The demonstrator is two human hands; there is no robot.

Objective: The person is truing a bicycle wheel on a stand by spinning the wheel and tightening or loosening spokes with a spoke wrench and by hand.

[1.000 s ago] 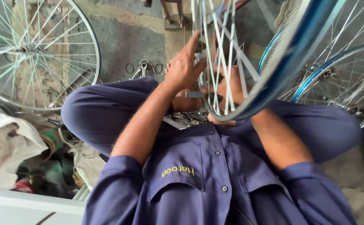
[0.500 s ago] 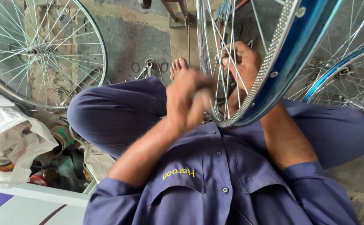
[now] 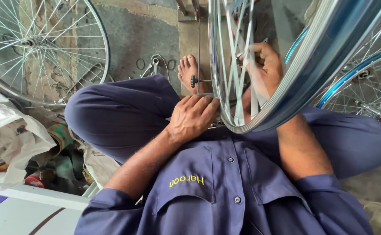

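**Hands shift on the wheel rim**

While the person sits cross-legged on the floor [image 3: 155,39] in dark blue work clothes, a bicycle wheel [image 3: 260,124] with a blue and silver rim stands upright over the lap, its lowest part resting just above the shirt front. The left hand [image 3: 193,116] lies low at the bottom of the rim, knuckles up, fingers [image 3: 208,106] curled and pressed together against the rim edge where the spokes [image 3: 234,56] come in; what they pinch there, if anything, cannot be told. The right hand [image 3: 264,65] is up inside the wheel, behind the spokes, its fingers bent around something small near them, though the spokes hide the grip. Half a second ago the left hand was raised higher in front of the wheel and blurred; now it has dropped to the rim's lower edge and is sharp. The right hand sits in much the same place among the spokes, and the view has tipped slightly, showing more of the lap. A bare foot [image 3: 188,69] shows beyond the left knee, just beside a thin metal rod with a black knob [image 3: 194,81]. A second wheel [image 3: 38,48] leans at the far left, above a crumpled white plastic bag [image 3: 7,139], and another blue-rimmed wheel [image 3: 364,82] stands at the right
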